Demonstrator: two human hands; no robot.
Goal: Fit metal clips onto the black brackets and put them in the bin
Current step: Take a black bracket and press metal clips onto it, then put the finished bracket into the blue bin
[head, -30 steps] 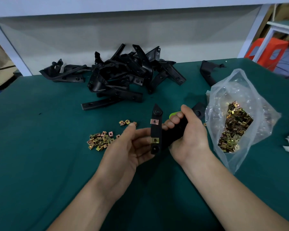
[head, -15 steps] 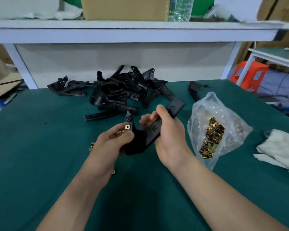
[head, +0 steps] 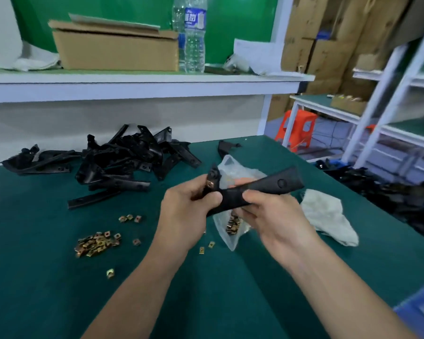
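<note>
Green mat (head: 34, 289), bracket pile (head: 123, 162), loose clips (head: 97, 243); bag (head: 234, 168) behind left hand (head: 186, 211) and right hand (head: 277, 216) clasping one bracket (head: 267, 187).

Bench (head: 34, 277) w/ dark green mat; far edge sits against a pale grey back panel (head: 132, 118). White shelf (head: 132, 86) runs above the panel. On the shelf: open cardboard box (head: 115, 52), clear water bottle (head: 194, 45) w/ blue label just R of box, white cloth (head: 34, 61) at L end. Green wall (head: 238, 20) behind shelf. Beyond bench R edge: stacked brown cartons (head: 328, 45), white-framed rack (head: 389, 94) w/ green decks, orange stool (head: 301, 128) between bench and rack. Light even, diffuse. Edges slightly blurred.
</note>
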